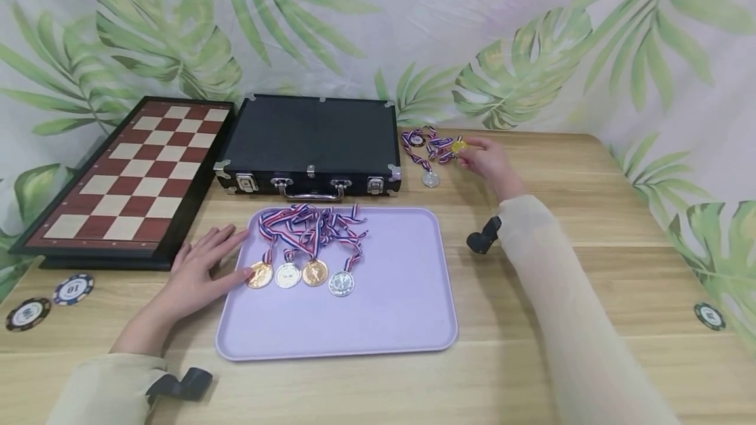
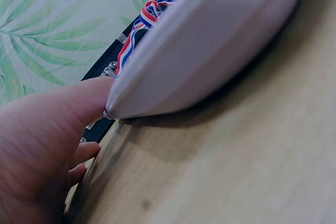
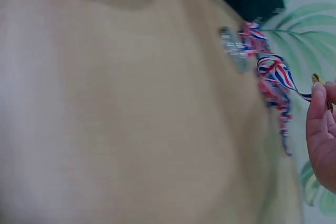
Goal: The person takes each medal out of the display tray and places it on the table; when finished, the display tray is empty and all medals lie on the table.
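My right hand (image 1: 487,161) pinches a gold medal (image 1: 458,145) between thumb and fingertips, at the back of the table right of the case. Its striped ribbon (image 3: 283,77) trails down toward a silver medal (image 1: 430,179) with a ribbon of its own. With fingers spread, my left hand (image 1: 201,274) rests at the left edge of the lilac tray (image 1: 390,320), its thumb tip at a gold medal (image 1: 260,275). Beside that one lie a silver medal (image 1: 288,275), another gold medal (image 1: 315,272) and another silver medal (image 1: 341,284), their ribbons bunched behind them.
A black case (image 1: 313,136) with metal corners stands behind the tray. At the left is a checkered board (image 1: 136,169). Poker chips lie about: a blue one (image 1: 73,289) and a black one (image 1: 28,314) at the left, a green one (image 1: 709,316) at the far right.
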`<state>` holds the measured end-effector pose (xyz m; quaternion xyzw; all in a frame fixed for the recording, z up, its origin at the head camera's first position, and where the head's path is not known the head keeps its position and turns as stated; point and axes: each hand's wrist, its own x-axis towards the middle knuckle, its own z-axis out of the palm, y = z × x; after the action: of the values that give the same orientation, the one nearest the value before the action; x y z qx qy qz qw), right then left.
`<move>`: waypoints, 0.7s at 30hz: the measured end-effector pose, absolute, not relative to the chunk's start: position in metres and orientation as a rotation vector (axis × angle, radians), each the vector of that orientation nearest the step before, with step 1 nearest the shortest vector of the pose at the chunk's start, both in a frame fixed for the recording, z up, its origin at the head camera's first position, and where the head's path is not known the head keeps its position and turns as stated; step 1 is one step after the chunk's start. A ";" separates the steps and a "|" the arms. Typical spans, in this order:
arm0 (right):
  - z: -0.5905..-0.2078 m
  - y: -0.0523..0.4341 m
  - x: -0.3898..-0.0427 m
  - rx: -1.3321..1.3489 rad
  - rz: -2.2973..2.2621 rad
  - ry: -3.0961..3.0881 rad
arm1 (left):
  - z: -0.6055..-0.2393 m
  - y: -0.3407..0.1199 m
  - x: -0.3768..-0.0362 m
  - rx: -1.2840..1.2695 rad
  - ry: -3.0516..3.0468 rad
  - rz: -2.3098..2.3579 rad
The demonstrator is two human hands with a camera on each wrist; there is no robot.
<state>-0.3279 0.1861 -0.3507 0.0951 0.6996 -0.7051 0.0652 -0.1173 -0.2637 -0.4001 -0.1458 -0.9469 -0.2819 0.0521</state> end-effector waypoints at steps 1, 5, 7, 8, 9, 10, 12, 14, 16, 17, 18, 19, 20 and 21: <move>-0.354 0.186 -0.326 0.283 -2.104 2.113 | -0.401 -0.264 -0.117 -0.445 -2.876 -0.858; -0.370 0.185 -0.318 0.277 -2.045 2.094 | -0.402 -0.263 -0.118 -0.436 -2.869 -0.857; -0.375 0.185 -0.316 0.278 -2.018 2.099 | -0.402 -0.263 -0.118 -0.431 -2.874 -0.856; -0.377 0.184 -0.315 0.279 -1.996 2.111 | -0.401 -0.263 -0.118 -0.431 -2.876 -0.857; -0.378 0.184 -0.314 0.278 -1.974 2.129 | -0.400 -0.263 -0.117 -0.432 -2.879 -0.859; -0.379 0.184 -0.314 0.272 -1.947 2.150 | -0.400 -0.263 -0.117 -0.433 -2.880 -0.861; -0.381 0.184 -0.314 0.275 -1.895 2.197 | -0.400 -0.262 -0.117 -0.435 -2.881 -0.861; -0.382 0.184 -0.313 0.280 -1.857 2.228 | -0.399 -0.262 -0.117 -0.438 -2.880 -0.862; -0.382 0.184 -0.312 0.287 -1.834 2.246 | -0.399 -0.262 -0.117 -0.438 -2.878 -0.860; -0.382 0.184 -0.312 0.293 -1.829 2.252 | -0.400 -0.262 -0.117 -0.437 -2.878 -0.858; -0.382 0.184 -0.311 0.294 -1.832 2.251 | -0.400 -0.262 -0.118 -0.437 -2.878 -0.857; -0.383 0.185 -0.310 0.297 -1.841 2.249 | -0.400 -0.262 -0.118 -0.437 -2.878 -0.858; -0.384 0.185 -0.309 0.294 -1.850 2.245 | -0.400 -0.262 -0.118 -0.437 -2.878 -0.858; -0.384 0.184 -0.309 0.302 -1.862 2.239 | -0.400 -0.262 -0.117 -0.437 -2.877 -0.858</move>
<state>-0.3086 0.1845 -0.3841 0.1024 0.7605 -0.6323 0.1068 -0.1174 -0.2624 -0.3999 -0.1438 -0.9469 -0.2823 0.0540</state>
